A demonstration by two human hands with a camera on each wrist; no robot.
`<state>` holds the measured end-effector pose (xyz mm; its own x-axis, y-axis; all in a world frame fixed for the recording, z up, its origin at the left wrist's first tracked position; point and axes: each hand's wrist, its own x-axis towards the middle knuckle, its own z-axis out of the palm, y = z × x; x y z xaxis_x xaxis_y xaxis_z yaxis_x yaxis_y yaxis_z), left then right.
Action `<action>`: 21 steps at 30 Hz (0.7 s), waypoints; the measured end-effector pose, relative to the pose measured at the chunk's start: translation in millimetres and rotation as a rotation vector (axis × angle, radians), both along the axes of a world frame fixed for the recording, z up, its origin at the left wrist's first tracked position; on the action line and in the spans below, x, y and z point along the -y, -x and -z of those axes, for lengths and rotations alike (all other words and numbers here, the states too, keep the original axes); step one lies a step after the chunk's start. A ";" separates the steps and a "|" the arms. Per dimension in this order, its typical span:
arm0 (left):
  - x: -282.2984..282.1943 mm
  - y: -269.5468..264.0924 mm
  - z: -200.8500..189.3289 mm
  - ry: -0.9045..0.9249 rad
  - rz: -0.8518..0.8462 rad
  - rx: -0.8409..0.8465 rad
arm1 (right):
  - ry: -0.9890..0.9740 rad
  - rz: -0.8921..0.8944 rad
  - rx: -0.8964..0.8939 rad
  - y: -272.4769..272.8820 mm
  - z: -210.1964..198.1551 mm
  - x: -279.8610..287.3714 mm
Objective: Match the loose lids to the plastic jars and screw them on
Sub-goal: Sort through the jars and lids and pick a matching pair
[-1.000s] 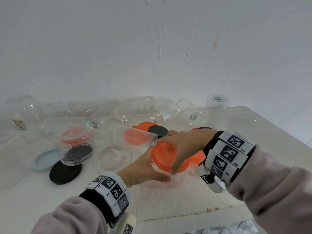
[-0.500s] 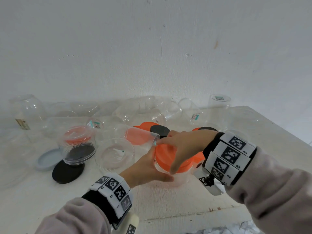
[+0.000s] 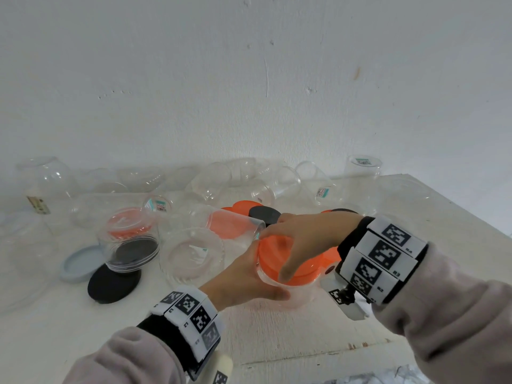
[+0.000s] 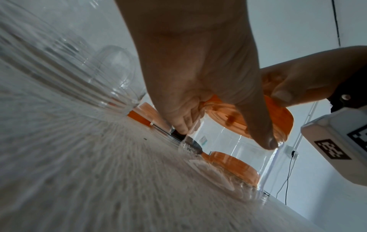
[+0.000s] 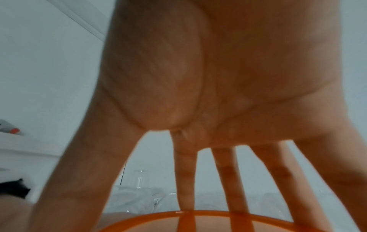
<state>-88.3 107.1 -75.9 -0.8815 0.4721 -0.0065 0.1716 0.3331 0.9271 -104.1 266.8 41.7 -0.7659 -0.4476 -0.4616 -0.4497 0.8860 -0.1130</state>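
— Where's the jar being worked on?

— Right in front of the person, standing upright on the white surface (image 3: 277, 339). It's a clear jar (image 3: 288, 293) with an orange lid (image 3: 273, 254) sitting on its mouth.

— Who's holding what?

— The left hand (image 3: 243, 281) wraps the jar's side, thumb along the near wall just under the lid. The right hand (image 3: 307, 239) comes down over the top, fingers (image 5: 184, 180) spread and curled onto the lid's rim, thumb on the near edge. So both hands are grasping: left on the jar, right on the lid.

— And around it?

— Just right of the jar, another orange lid (image 3: 325, 259) lies flat. Behind the hands there's a black lid (image 3: 263, 213) against more orange ones. To the left, a ribbed clear jar (image 3: 194, 256), then an upturned jar (image 3: 130, 242) resting partly on a black lid (image 3: 110, 284), with a pale blue lid (image 3: 76, 263) beside it. Farther back, a jumble of empty clear jars (image 3: 235, 184) lies along the wall (image 3: 249, 79), several on their sides.
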 end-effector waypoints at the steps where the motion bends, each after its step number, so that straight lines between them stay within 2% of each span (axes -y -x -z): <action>1: 0.2 0.3 0.7 -0.001 0.003 -0.001 | 0.005 0.013 -0.014 0.3 1.9 0.6; 7: 0.4 -0.4 0.0 0.006 0.027 0.000 | -0.082 0.092 -0.129 -2.8 5.4 3.1; 12: 0.6 0.8 2.0 0.001 0.003 0.012 | -0.100 0.009 0.007 -2.7 -6.1 -0.7; 14: 0.8 1.5 3.3 0.007 -0.004 0.016 | -0.103 -0.010 0.002 -2.5 -5.5 -0.3; 21: -0.1 0.8 1.1 -0.012 0.017 -0.002 | -0.120 0.113 -0.112 -6.0 3.6 1.3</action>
<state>-89.1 107.2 -77.0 -0.8731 0.4875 0.0012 0.1794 0.3190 0.9306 -98.1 265.5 38.1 -0.8575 -0.3028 -0.4159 -0.3505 0.9356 0.0416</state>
